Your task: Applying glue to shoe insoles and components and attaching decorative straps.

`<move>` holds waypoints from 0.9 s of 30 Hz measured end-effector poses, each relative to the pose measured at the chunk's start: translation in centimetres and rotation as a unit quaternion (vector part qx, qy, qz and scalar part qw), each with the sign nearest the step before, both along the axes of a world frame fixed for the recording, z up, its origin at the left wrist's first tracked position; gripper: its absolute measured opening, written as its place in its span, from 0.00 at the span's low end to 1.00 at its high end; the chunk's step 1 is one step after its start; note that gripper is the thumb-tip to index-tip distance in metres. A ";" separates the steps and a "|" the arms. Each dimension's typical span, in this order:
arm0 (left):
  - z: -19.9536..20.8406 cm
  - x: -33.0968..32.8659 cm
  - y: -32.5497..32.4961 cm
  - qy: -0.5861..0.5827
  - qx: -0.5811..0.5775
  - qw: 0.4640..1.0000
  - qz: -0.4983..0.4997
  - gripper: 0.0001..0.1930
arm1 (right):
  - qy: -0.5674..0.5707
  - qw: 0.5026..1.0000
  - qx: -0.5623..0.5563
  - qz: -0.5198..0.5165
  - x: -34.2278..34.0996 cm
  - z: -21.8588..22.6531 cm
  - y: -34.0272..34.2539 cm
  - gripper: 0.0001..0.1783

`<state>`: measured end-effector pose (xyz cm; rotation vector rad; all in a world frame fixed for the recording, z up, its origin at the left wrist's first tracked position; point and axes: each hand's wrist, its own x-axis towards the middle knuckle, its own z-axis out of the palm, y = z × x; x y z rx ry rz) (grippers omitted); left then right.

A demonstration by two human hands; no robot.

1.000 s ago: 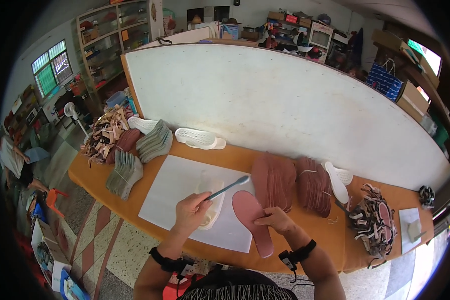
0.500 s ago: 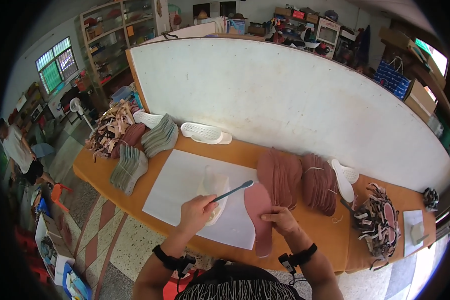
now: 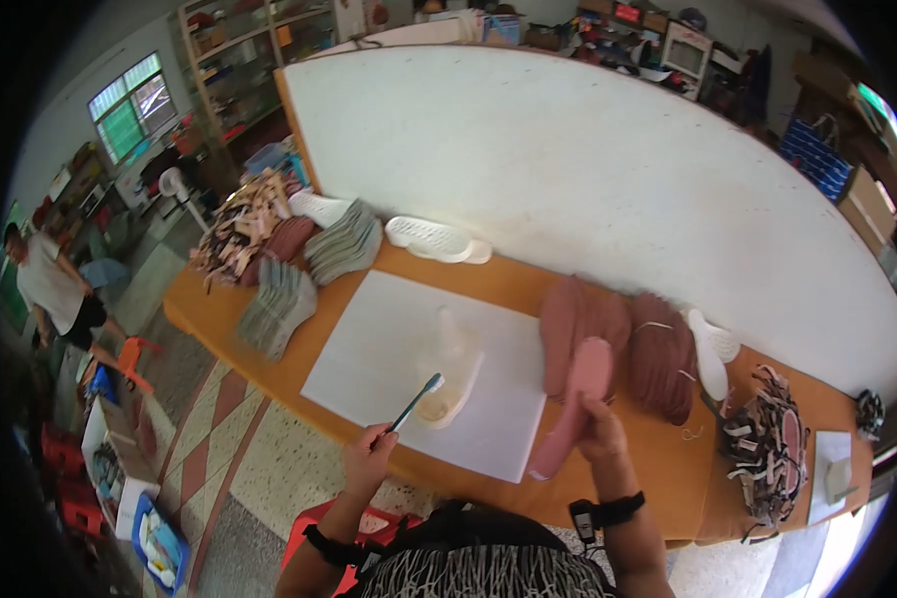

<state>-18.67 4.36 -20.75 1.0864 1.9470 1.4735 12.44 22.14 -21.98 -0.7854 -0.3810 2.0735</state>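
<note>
Left hand (image 3: 367, 456): fingers clamped on brush (image 3: 415, 404)
Right hand (image 3: 604, 433): clamped on insole (image 3: 572, 411), partly covering it
Bag (image 3: 815, 159): markings blurred

left hand (image 3: 369, 453): grips teal toothbrush (image 3: 415, 403), head over white sheet (image 3: 364, 354) | right hand (image 3: 604, 434): holds reddish insole (image 3: 592, 371), before a stack of insoles (image 3: 566, 311) | pale container (image 3: 454, 397): on sheet | perforated white sole (image 3: 431, 238): near white partition (image 3: 568, 149)

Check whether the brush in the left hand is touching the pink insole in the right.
Apart. The head view shows the brush well left of the pink insole, with white sheet visible between them.
</note>
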 end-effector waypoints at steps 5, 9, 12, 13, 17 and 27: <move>-0.7 -2.2 -3.0 0.156 -0.157 0.975 -0.018 0.10 | 0.057 0.994 -0.057 -0.068 4.5 -1.9 -1.3 0.14; -1.8 -2.3 -2.8 0.287 -0.194 0.937 -0.035 0.08 | 0.004 0.988 -0.079 -0.130 6.7 -2.3 -2.4 0.15; -2.0 -1.8 -0.6 0.303 -0.262 0.916 -0.034 0.08 | 0.002 0.984 -0.072 -0.164 7.9 -2.4 -3.1 0.16; -2.1 -2.0 -0.2 0.303 -0.256 0.917 -0.044 0.08 | 0.005 0.981 -0.069 -0.181 8.4 -2.3 -3.3 0.16; -0.4 -3.6 0.5 0.363 -0.259 0.891 -0.083 0.07 | -0.012 0.967 -0.053 -0.251 10.3 -3.5 -4.5 0.15; -2.2 -2.7 4.0 0.396 -0.217 0.880 -0.144 0.08 | -0.022 0.912 -0.114 -0.394 11.9 -3.1 -10.6 0.13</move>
